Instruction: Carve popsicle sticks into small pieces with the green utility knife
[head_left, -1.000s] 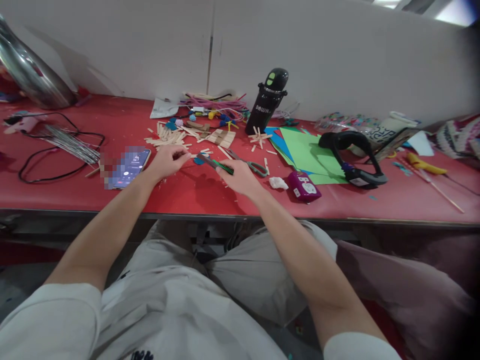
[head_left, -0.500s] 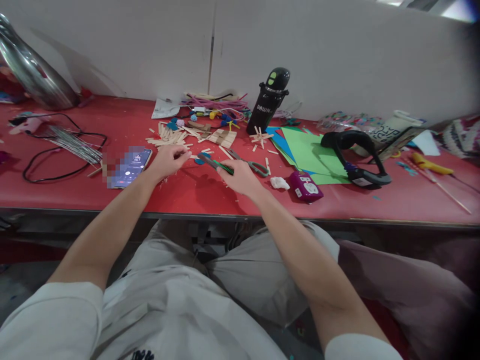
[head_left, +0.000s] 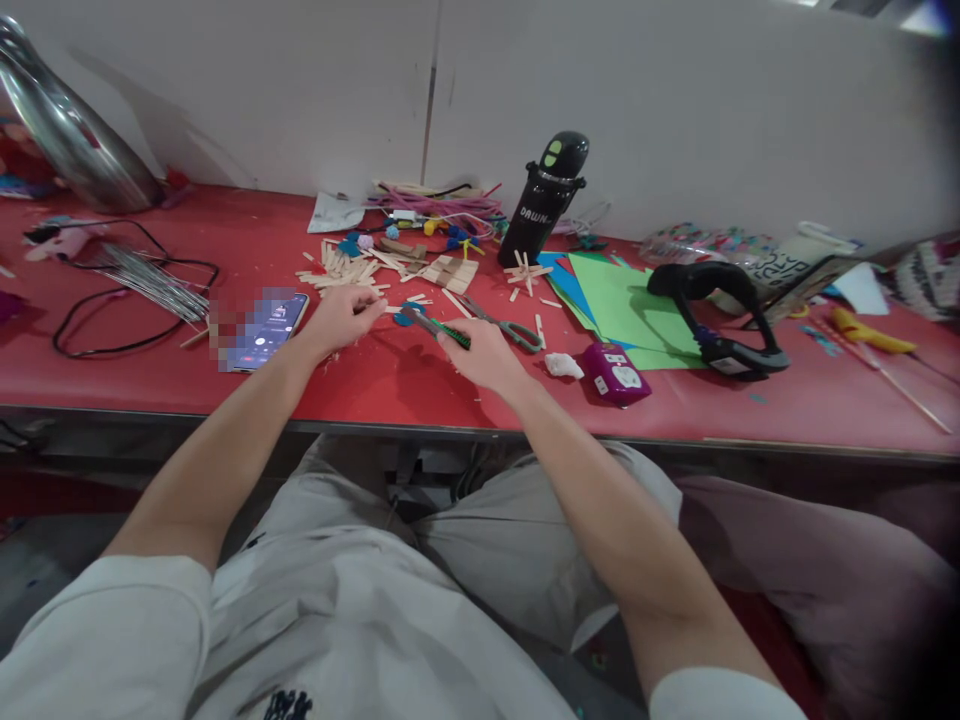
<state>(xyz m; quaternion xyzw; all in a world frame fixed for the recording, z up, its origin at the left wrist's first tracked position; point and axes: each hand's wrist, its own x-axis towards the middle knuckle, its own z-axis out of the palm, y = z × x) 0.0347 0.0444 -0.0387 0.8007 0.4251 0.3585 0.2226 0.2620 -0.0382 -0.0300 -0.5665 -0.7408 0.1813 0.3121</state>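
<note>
My right hand (head_left: 484,355) rests on the red table (head_left: 420,375) and is closed round a green-handled utility knife (head_left: 439,328), whose tip points left toward a small blue piece (head_left: 403,320). My left hand (head_left: 341,315) lies beside the phone with its fingers pinched on a small wooden stick at the table surface, just left of the knife tip. Loose wooden sticks (head_left: 349,270) lie scattered just behind both hands.
A phone (head_left: 266,328) lies left of my left hand, with a black cable (head_left: 112,300) and metal rods beyond. Scissors (head_left: 506,328), a black bottle (head_left: 544,200), green and blue paper (head_left: 615,300), a purple box (head_left: 616,372) and a black glue gun (head_left: 712,310) lie right.
Both hands have stayed almost still on the table; only the view has shifted slightly.
</note>
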